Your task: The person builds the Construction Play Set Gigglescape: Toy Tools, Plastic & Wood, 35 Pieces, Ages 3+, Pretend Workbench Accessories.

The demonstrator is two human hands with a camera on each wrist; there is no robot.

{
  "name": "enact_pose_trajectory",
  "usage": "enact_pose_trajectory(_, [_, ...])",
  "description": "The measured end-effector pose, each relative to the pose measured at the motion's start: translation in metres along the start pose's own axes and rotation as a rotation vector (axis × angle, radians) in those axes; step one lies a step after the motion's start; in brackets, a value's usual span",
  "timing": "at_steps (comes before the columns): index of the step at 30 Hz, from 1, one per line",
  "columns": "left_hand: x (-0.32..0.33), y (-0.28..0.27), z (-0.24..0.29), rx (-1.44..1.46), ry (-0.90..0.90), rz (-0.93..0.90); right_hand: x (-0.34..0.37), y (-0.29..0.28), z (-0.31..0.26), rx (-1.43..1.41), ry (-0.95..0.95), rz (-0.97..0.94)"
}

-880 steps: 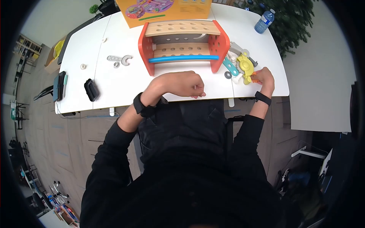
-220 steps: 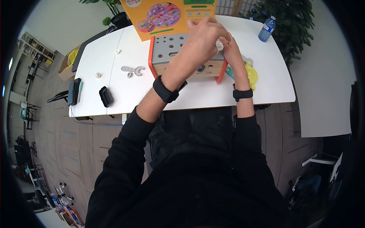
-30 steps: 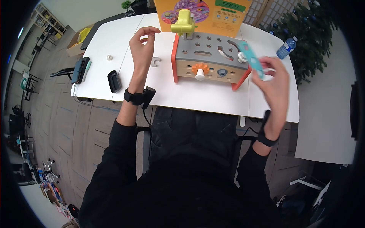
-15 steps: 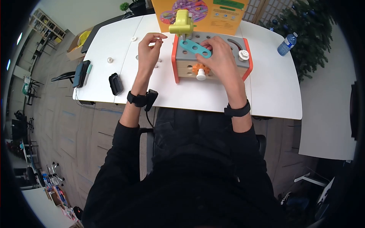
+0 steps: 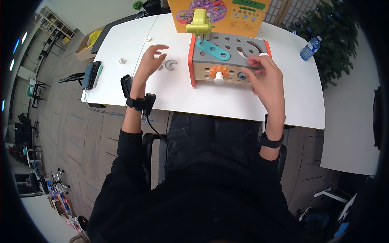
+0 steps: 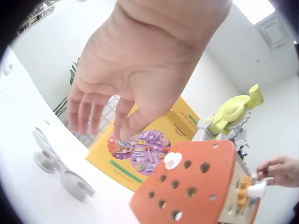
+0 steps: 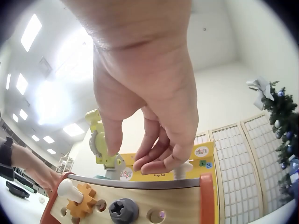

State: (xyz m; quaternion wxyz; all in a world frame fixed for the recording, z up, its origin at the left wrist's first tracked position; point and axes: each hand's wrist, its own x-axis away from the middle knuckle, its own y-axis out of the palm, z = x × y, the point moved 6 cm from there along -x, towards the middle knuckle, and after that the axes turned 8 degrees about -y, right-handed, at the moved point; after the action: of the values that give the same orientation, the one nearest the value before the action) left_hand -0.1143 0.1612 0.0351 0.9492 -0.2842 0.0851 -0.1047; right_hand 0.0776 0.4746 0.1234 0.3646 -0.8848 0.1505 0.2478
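Note:
A toy workbench with red sides [image 6: 187,182] and a grey top [image 5: 227,46] stands on the white table. A teal strip with holes [image 5: 213,50] lies on the left of its top, beside an upright yellow-green piece [image 5: 199,25]. On the front are an orange gear [image 5: 219,72] with a white peg [image 5: 219,78] and a grey screw head [image 7: 124,211]. My left hand [image 5: 150,62] hovers left of the workbench, fingers relaxed and empty. Above the right end of the top, my right hand [image 5: 267,81] hangs with loosely bent fingers, near a white knob [image 7: 182,170] partly behind them.
A grey wrench [image 5: 170,65] lies left of the workbench, with small white pieces [image 5: 122,61] farther left. A black case [image 5: 126,85] sits near the left front. The yellow box [image 5: 221,16] stands behind, and a water bottle [image 5: 310,48] at the right back.
My right hand brought the teal strip from the right to the left of the grey top, let it go and moved back right. The left hand shifted slightly left and down.

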Motion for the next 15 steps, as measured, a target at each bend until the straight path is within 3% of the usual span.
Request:
enact_pose_trajectory(2, [-0.001,0.007,-0.025,-0.500,0.113,-0.033,0.008,-0.006,0.003,-0.028,0.014,-0.004])
enact_pose_trajectory(3, [-0.001,0.016,-0.043,-0.627,-0.004,-0.144,0.012,-0.008,0.005,-0.045,0.056,-0.010])
enact_pose_trajectory(6, [0.014,0.036,-0.057,-0.588,-0.091,-0.288,0.017,-0.010,0.011,-0.074,0.133,-0.037])
enact_pose_trajectory(10, [0.018,0.032,-0.060,-0.731,0.017,-0.151,0.023,-0.008,0.014,-0.099,0.152,-0.071])
enact_pose_trajectory(15, [0.021,0.022,-0.051,-0.632,0.064,-0.061,0.030,-0.003,0.024,-0.108,0.147,-0.110])
